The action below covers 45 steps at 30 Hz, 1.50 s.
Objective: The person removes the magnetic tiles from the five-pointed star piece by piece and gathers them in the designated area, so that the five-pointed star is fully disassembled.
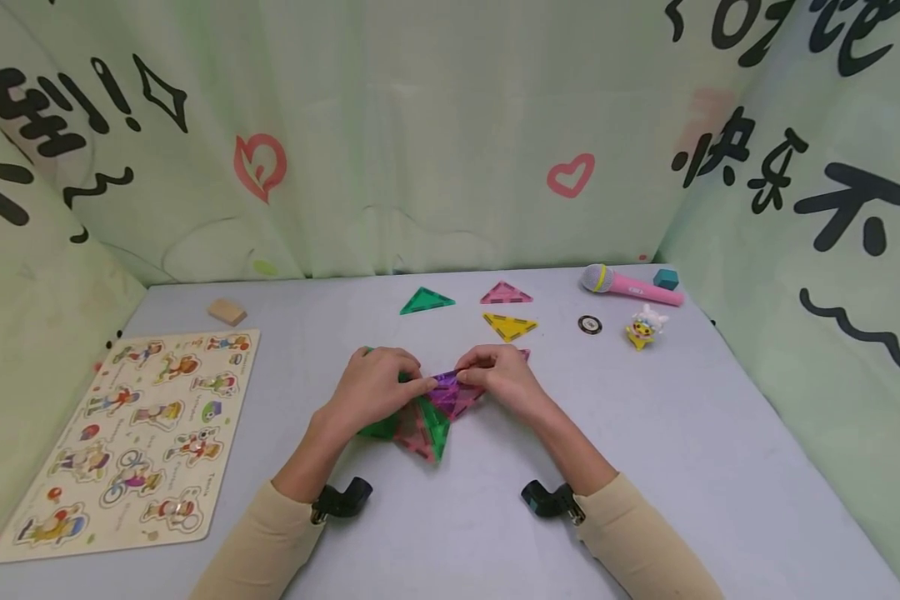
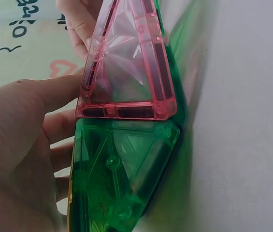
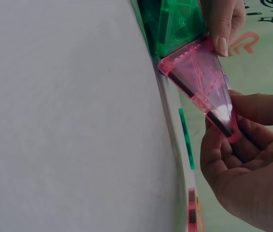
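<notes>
In the head view, translucent magnetic tiles form a connected structure at the front middle of the table, with purple [image 1: 446, 392], pink [image 1: 416, 433] and green [image 1: 435, 425] triangles. My left hand [image 1: 378, 385] holds the structure's left side, its thumb on the purple tile's edge. The left wrist view shows a pink tile [image 2: 126, 67] above a green tile [image 2: 122, 164], with fingers partly hidden behind them. My right hand [image 1: 506, 379] pinches a pink triangular tile [image 3: 199, 82] between thumb and fingers at its tip. That tile's wide end meets a green tile [image 3: 179, 24] in the right wrist view.
Behind the hands lie loose green [image 1: 427, 300], pink [image 1: 506, 292] and yellow [image 1: 510, 326] tiles. A toy microphone [image 1: 633, 285], teal block [image 1: 666, 278], black disc [image 1: 590, 325] and figurine [image 1: 644, 327] stand right. Left are a picture board [image 1: 146, 433] and wooden block [image 1: 227, 312].
</notes>
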Available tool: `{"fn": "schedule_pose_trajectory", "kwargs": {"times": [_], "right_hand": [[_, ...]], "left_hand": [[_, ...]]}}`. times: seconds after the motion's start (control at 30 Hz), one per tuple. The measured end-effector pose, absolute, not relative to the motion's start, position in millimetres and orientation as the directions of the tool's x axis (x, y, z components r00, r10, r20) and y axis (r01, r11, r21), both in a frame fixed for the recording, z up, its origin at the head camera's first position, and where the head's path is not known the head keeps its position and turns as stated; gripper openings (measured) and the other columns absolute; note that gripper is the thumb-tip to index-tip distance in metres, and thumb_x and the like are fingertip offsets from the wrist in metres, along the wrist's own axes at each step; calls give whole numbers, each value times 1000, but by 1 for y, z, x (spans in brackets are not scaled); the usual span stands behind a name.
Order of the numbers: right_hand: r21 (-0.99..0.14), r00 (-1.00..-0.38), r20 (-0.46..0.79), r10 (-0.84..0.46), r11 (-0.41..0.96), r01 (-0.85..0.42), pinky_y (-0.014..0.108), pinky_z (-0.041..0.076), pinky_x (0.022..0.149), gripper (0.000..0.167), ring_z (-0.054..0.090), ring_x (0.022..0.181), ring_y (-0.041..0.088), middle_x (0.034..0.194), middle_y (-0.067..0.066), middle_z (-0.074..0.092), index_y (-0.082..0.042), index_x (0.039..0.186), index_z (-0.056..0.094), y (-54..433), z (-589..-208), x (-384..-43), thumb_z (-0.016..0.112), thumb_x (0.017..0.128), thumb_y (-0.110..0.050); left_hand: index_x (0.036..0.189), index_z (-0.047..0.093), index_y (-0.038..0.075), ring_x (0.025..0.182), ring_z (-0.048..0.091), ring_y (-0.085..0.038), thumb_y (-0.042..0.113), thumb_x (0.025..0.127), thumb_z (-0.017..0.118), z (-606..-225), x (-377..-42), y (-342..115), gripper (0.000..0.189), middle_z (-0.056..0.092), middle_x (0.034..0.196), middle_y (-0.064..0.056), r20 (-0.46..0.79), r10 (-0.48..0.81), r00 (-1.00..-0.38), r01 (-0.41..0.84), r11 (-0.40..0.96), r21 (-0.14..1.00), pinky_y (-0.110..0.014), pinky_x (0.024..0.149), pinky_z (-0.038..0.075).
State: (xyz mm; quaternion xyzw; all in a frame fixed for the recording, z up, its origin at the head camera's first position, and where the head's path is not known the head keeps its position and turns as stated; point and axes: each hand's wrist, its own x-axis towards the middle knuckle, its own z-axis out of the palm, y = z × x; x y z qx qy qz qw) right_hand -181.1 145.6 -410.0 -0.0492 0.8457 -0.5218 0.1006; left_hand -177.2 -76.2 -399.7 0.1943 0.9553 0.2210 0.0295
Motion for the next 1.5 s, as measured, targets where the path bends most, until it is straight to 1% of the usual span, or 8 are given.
{"fn": "schedule_pose_trajectory", "kwargs": {"times": [0.23, 0.4, 0.53, 0.67, 0.93, 1.13, 1.3, 1.5], "right_hand": [[-890, -980, -103, -170, 457, 14, 27, 47, 73, 12, 55, 89, 19, 98, 7, 71, -10, 99, 76, 146, -410, -181, 70, 92, -18], [-893, -982, -99, -160, 450, 17, 27, 48, 70, 12, 55, 81, 18, 94, 8, 71, -8, 98, 75, 147, -410, -181, 70, 92, -17], [-893, -984, -90, -156, 451, 10, 27, 47, 69, 12, 55, 81, 18, 94, 8, 72, -8, 98, 75, 147, -410, -182, 70, 92, -17], [-892, -986, -84, -146, 452, 9, 28, 47, 74, 12, 56, 84, 19, 94, 7, 73, -9, 97, 76, 147, -410, -183, 69, 92, -17], [-879, -994, -73, -86, 477, 24, 28, 46, 75, 12, 55, 89, 19, 93, 7, 74, -9, 95, 75, 151, -411, -188, 69, 89, -17], [-883, -990, -95, -104, 469, 36, 29, 46, 77, 13, 54, 92, 20, 97, 7, 73, -9, 97, 75, 153, -412, -188, 69, 89, -18], [-884, -988, -99, -122, 467, 31, 29, 46, 77, 13, 54, 93, 20, 97, 7, 73, -9, 97, 75, 153, -413, -188, 69, 90, -17], [-890, -993, -94, -75, 453, 50, 26, 49, 74, 15, 58, 86, 19, 95, 9, 72, -7, 100, 74, 156, -409, -187, 67, 92, -17]], "left_hand": [[75, 73, 26, 97, 65, -13, 50, 91, 67, -401, -178, -77, 29, 74, 94, 9, 32, 380, -924, 351, 812, 466, -60, 110, 32], [74, 74, 26, 102, 66, -15, 49, 90, 69, -401, -179, -78, 28, 75, 99, 7, 30, 386, -922, 349, 795, 496, -64, 112, 28], [81, 78, 23, 110, 66, -17, 45, 91, 69, -400, -180, -79, 26, 75, 106, 4, 31, 396, -918, 354, 779, 517, -67, 114, 23], [89, 81, 20, 116, 65, -19, 42, 91, 69, -400, -180, -79, 25, 75, 112, 1, 41, 400, -915, 359, 767, 532, -66, 116, 22], [92, 81, 21, 110, 67, -17, 38, 93, 68, -401, -181, -81, 22, 75, 110, 2, 102, 449, -888, 432, 737, 520, -50, 107, 42], [91, 80, 22, 109, 67, -16, 40, 90, 71, -403, -181, -82, 19, 75, 110, 4, 100, 468, -878, 446, 724, 527, -47, 104, 45], [88, 79, 23, 104, 66, -14, 37, 90, 73, -403, -181, -81, 16, 74, 107, 7, 97, 472, -876, 441, 705, 555, -39, 93, 52], [86, 78, 23, 100, 66, -12, 34, 90, 73, -404, -180, -81, 13, 73, 103, 9, 96, 465, -880, 431, 697, 573, -36, 88, 53]]}}
